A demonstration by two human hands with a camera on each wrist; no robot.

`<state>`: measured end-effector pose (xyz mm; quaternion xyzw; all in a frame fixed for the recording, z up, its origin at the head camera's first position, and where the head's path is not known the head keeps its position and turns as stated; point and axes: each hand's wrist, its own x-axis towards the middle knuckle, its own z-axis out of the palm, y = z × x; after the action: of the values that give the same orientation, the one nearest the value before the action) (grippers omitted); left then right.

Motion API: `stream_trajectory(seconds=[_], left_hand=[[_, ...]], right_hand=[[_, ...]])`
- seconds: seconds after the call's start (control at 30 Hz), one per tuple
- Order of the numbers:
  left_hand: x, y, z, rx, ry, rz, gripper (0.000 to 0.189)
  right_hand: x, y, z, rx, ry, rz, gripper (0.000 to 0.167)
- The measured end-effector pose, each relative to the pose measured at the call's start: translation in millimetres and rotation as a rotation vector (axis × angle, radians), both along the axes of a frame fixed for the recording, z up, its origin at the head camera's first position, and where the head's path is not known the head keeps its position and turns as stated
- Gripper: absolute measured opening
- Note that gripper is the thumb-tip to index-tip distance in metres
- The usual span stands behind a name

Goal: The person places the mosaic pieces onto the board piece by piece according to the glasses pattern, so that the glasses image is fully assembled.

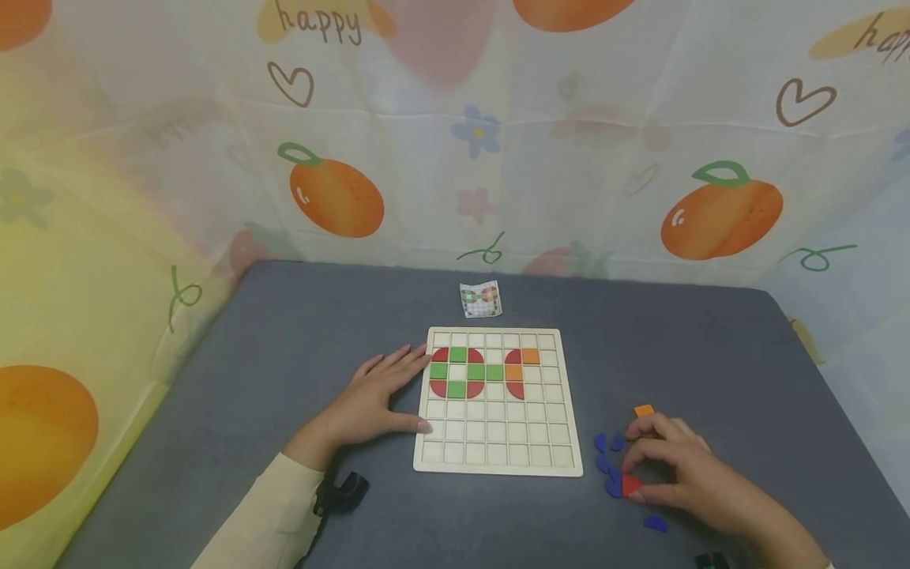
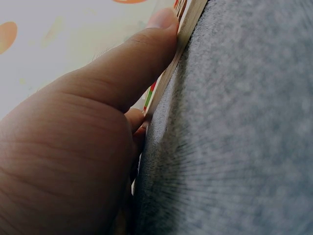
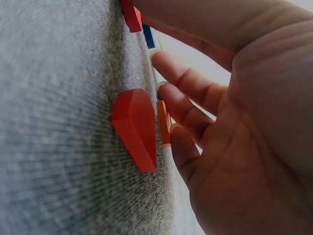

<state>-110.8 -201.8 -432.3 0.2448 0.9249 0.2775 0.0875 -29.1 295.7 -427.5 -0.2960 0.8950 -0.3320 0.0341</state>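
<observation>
My left hand [image 1: 377, 399] rests along the left edge of a pale wooden grid board [image 1: 498, 457], fingers spread and thumb on the rim. Several red rounded pieces, green squares and two orange squares fill cells in the board's upper half. To the right of the board, my right hand [image 1: 682, 462] pinches a red quarter-circle piece [image 1: 630, 484] between thumb and index finger, low over the table. Blue rounded pieces [image 1: 613, 484] lie right beside it. Under the palm, the right wrist view shows another red piece [image 3: 137, 127]. An orange square [image 1: 643, 411] sits just beyond the fingers.
A small printed pattern card [image 1: 481, 299] lies behind the board on the grey tabletop [image 1: 341, 308]. One blue piece [image 1: 656, 523] lies apart, nearer the front. Behind the table hangs a patterned cloth [image 1: 426, 158] with oranges.
</observation>
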Motion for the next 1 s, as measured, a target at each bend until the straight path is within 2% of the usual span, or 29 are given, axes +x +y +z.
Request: stream_trajectory(seconds=[0.23,0.43,0.57,0.7,0.87,1.0], left_hand=[[0.0,-1.3,-1.8,0.005,0.002,-0.004,0.111],[-0.7,-1.7,-3.4,0.004,0.006,-0.001,0.112],[-1.4,-2.2,-4.4,0.005,0.013,-0.002,0.112],[-1.6,-2.3,-4.3,0.004,0.014,-0.002,0.112],[-1.0,-2.2,-3.4,0.011,0.006,-0.002,0.112],[-0.7,-2.0,-3.4,0.009,0.002,-0.001,0.112]], right_hand=[[0.2,0,-0.1,-0.003,0.009,0.010,0.037],[-1.2,-2,0.8,0.003,0.002,-0.042,0.039],[-2.6,-4,0.9,0.015,0.041,-0.058,0.041],[-3.5,-7,2.5,-0.025,0.079,-0.069,0.042],[-4.3,-12,9.4,-0.114,0.044,-0.167,0.034],[-5.9,-14,15.1,-0.115,0.118,-0.222,0.033]])
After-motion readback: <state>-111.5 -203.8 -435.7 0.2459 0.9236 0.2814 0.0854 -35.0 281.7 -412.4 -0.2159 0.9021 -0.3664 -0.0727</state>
